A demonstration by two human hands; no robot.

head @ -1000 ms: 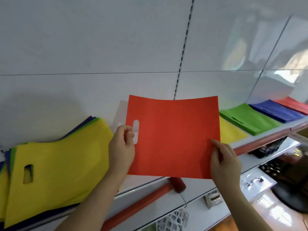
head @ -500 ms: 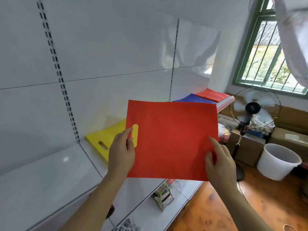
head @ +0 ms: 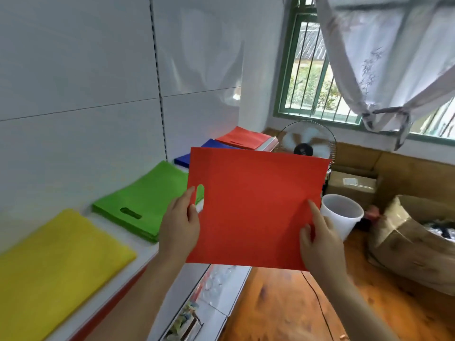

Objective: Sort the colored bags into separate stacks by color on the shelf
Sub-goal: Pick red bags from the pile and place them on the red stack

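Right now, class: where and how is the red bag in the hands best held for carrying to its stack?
Grip the red bag by its two side edges, coming from below, as the left hand beside the handle slot and the right hand do. It is a thin, limp sheet; two spread pinches keep it flat for the red stack.

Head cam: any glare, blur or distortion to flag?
Head view: daylight from the window puts soft glare on the glossy wall panel; wide-angle bends the window frame; fan blades blurred; red bag and both hands sharp.
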